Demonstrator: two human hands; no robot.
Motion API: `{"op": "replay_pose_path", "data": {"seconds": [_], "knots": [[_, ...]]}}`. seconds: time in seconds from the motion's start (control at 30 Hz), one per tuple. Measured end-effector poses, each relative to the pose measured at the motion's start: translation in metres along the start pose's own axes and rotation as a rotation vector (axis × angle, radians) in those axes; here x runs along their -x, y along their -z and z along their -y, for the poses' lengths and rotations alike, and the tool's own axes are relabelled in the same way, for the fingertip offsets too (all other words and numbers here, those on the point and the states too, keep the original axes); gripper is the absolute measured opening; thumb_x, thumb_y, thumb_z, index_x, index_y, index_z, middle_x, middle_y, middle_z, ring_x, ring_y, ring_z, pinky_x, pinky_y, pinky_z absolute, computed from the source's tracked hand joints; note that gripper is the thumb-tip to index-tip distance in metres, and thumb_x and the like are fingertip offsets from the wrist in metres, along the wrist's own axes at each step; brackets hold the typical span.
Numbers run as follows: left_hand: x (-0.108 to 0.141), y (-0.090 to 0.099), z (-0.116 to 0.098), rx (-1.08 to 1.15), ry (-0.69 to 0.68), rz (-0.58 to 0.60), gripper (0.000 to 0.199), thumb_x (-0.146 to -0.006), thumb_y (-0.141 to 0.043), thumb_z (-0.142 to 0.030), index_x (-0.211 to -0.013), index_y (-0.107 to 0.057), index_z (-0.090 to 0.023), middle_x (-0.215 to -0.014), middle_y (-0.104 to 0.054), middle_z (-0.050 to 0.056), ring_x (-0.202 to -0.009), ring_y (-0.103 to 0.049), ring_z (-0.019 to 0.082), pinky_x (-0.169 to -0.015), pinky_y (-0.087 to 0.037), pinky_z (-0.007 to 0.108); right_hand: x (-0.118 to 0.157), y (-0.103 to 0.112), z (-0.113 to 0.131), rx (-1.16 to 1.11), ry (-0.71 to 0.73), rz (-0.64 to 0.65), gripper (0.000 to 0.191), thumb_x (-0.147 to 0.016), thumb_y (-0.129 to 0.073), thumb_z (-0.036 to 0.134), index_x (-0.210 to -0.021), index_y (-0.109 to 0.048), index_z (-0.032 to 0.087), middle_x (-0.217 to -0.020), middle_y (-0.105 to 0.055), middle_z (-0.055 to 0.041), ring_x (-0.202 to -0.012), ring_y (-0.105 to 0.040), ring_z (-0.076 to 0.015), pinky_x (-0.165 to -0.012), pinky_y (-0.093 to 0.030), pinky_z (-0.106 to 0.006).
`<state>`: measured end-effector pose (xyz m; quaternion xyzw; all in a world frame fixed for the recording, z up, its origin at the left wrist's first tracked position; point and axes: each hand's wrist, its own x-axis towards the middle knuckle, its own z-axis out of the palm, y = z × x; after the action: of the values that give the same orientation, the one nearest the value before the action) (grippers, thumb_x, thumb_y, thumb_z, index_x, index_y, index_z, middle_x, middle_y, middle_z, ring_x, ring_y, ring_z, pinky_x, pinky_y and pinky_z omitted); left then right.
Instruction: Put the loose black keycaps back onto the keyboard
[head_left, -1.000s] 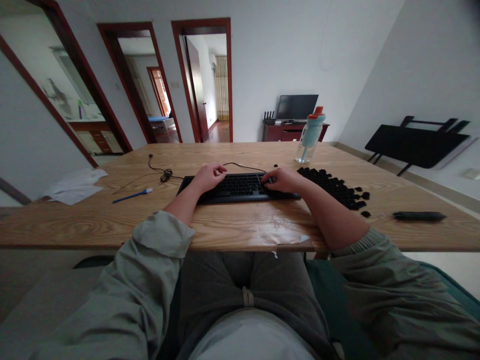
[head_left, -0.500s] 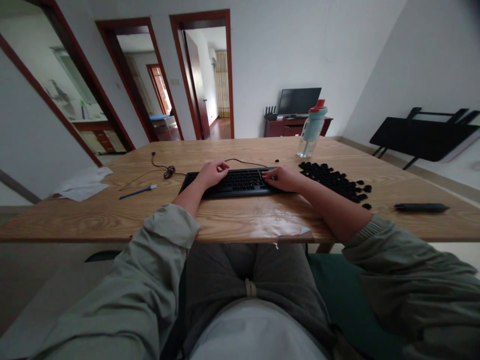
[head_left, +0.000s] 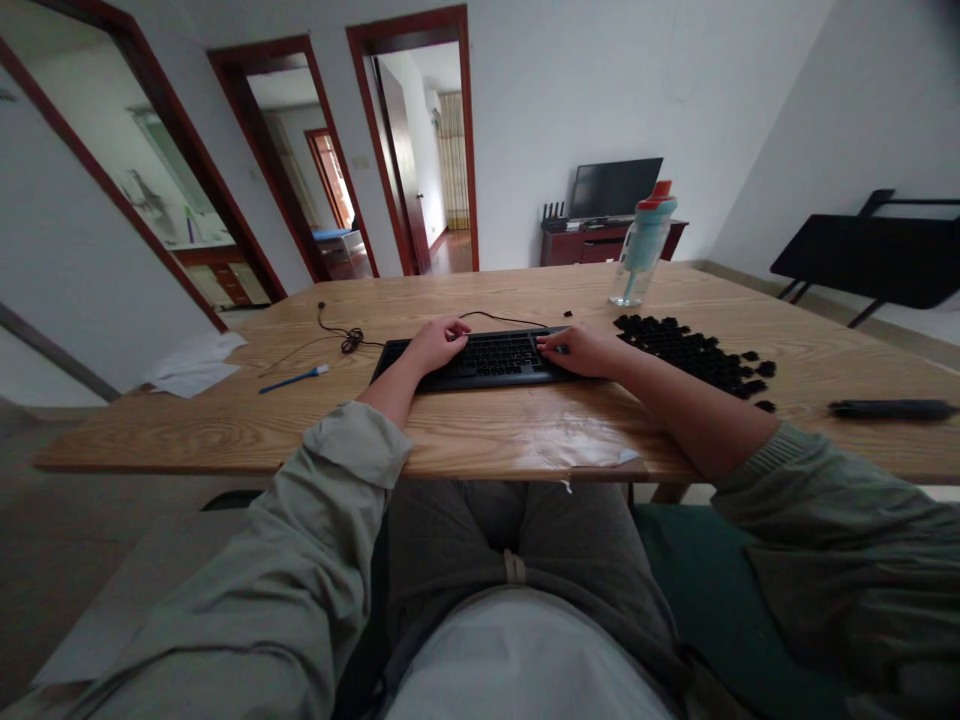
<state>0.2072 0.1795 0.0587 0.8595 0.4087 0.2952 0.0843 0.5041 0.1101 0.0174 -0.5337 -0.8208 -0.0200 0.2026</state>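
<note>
On the wooden table in front of me lies a black keyboard (head_left: 501, 362), its long side facing me. My left hand (head_left: 437, 345) rests over its left part, fingers curled toward the back edge and the thumb side facing inward. My right hand (head_left: 577, 350) is at the right part, with fingertips drawn together down at the keys. Anything small between those fingertips is too hidden to make out. Right of my right hand, many small black pieces (head_left: 686, 350) lie spread in a patch. One lone black piece (head_left: 568, 314) sits behind the keyboard.
A clear bottle (head_left: 637, 255) with a red top stands behind the patch. At left are a blue-handled brush (head_left: 294, 379), a coiled cable (head_left: 351, 340) and white paper (head_left: 196, 365). A dark elongated object (head_left: 892, 410) lies far right. The table's front edge (head_left: 465, 474) is close to my lap.
The whole view has shifted slightly, so things appear a little further right. Both hands keep nearly the same place on the keyboard.
</note>
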Motion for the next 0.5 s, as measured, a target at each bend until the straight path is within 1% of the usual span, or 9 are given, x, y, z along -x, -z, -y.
{"op": "replay_pose_path", "data": {"seconds": [0.17,0.23,0.33,0.43,0.5], "knots": [[-0.001,0.001,0.001,0.001,-0.023,0.006,0.026,-0.080,-0.061,-0.024,-0.101,-0.072,-0.013,-0.093,-0.070,0.006,-0.074,-0.059,0.014,-0.074,-0.048,0.027,-0.001,-0.002,-0.004,-0.065,-0.012,-0.041,0.033,-0.091,-0.055,0.038,-0.113,-0.076,0.026,-0.125,-0.067,-0.0025,-0.099,-0.068,-0.0227,-0.088,-0.050,-0.031],[-0.001,0.003,0.000,-0.003,-0.016,0.010,0.026,-0.080,-0.061,-0.024,-0.101,-0.072,-0.014,-0.092,-0.070,0.006,-0.073,-0.059,0.015,-0.073,-0.048,0.028,-0.002,-0.001,-0.005,-0.098,-0.021,-0.069,0.032,-0.087,-0.059,0.037,-0.112,-0.075,0.024,-0.122,-0.068,-0.0032,-0.099,-0.067,-0.0224,-0.087,-0.049,-0.031],[-0.002,0.006,-0.001,-0.008,-0.002,0.009,0.026,-0.081,-0.060,-0.024,-0.101,-0.072,-0.014,-0.092,-0.070,0.006,-0.072,-0.058,0.014,-0.073,-0.048,0.028,-0.003,0.000,-0.004,-0.116,-0.007,-0.088,0.035,-0.084,-0.062,0.035,-0.114,-0.072,0.021,-0.103,-0.072,-0.0063,-0.088,-0.065,-0.0205,-0.079,-0.048,-0.030],[-0.002,0.009,-0.001,-0.005,-0.015,-0.007,0.025,-0.081,-0.061,-0.024,-0.101,-0.072,-0.014,-0.091,-0.070,0.005,-0.071,-0.058,0.014,-0.071,-0.047,0.027,-0.003,0.001,-0.003,-0.124,-0.015,-0.109,0.037,-0.083,-0.062,0.036,-0.115,-0.070,0.019,-0.089,-0.070,-0.0062,-0.074,-0.061,-0.0177,-0.068,-0.045,-0.028],[-0.002,0.010,-0.001,-0.007,-0.023,-0.022,0.026,-0.081,-0.060,-0.025,-0.101,-0.073,-0.014,-0.091,-0.070,0.005,-0.071,-0.058,0.014,-0.070,-0.047,0.027,-0.001,0.004,-0.003,-0.168,-0.049,-0.167,0.039,-0.081,-0.063,0.039,-0.113,-0.069,0.017,-0.082,-0.068,-0.0058,-0.066,-0.056,-0.0160,-0.064,-0.043,-0.028]]}}
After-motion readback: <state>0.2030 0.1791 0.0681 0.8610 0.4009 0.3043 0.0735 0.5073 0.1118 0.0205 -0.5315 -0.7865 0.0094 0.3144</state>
